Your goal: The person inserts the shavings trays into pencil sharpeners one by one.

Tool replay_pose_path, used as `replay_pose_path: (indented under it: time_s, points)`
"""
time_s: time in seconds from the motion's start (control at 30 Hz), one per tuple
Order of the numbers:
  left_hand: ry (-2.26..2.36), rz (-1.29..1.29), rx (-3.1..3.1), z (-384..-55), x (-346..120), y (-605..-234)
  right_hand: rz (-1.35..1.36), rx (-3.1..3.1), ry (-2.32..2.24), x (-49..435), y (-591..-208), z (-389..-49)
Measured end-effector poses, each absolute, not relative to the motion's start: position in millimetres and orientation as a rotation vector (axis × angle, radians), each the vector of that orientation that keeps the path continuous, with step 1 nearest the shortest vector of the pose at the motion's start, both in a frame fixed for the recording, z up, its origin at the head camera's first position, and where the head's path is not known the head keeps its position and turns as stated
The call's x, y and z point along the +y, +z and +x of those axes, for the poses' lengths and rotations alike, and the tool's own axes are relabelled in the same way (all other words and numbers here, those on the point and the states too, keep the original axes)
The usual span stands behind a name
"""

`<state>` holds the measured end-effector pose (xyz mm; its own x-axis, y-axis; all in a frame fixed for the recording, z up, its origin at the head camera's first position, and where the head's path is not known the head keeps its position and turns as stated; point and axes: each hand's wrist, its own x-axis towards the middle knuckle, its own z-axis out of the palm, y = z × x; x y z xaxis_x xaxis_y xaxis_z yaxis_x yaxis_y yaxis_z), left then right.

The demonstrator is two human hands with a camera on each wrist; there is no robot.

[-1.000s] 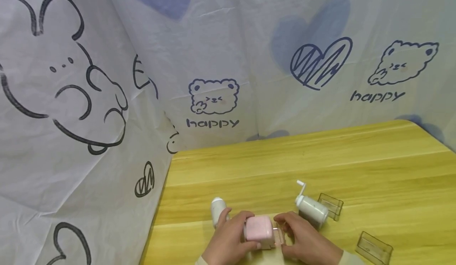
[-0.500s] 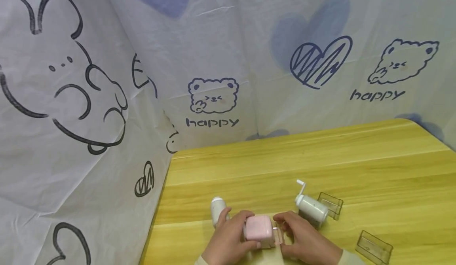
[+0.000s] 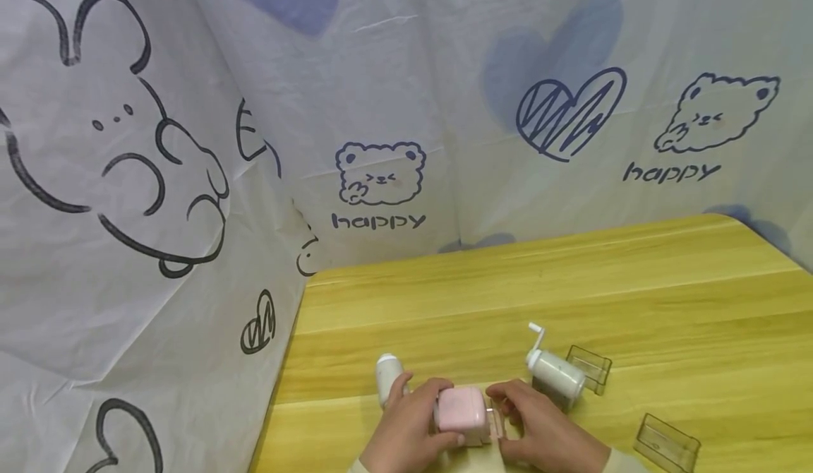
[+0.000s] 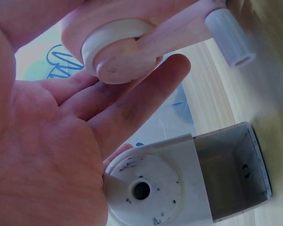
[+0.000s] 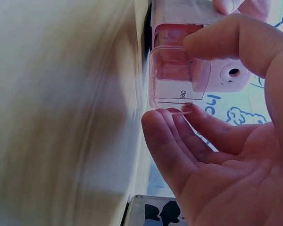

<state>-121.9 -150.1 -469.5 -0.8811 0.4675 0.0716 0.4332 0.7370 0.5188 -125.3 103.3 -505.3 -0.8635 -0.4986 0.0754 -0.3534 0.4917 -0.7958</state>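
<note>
My left hand grips a pink crank pencil sharpener near the table's front. The sharpener's crank arm and its grey knob show in the left wrist view. On its right side, my right hand pinches a clear drawer between thumb and fingers. That drawer sits partly inside the pink body and partly out. Just beyond my left hand is a white sharpener without a crank; an open, empty drawer slot shows in its body in the left wrist view.
Past my right hand lies another white sharpener with its crank sticking up. A smoky clear drawer is beside it, and a second one lies nearer the front right. Printed cloth hangs behind and left of the yellow table.
My right hand and the clear drawer have shifted very slightly left, toward the pink sharpener's body. The left hand keeps its grip, and the other things stay put.
</note>
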Motion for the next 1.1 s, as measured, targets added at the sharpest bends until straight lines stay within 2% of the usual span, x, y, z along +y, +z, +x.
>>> replay_pose_path:
  time_s: [1.1]
  points:
    - [0.839, 0.712, 2.836, -122.9, -149.5, -468.2, -0.845, 2.622, -1.296, 105.2, -509.4, -126.0]
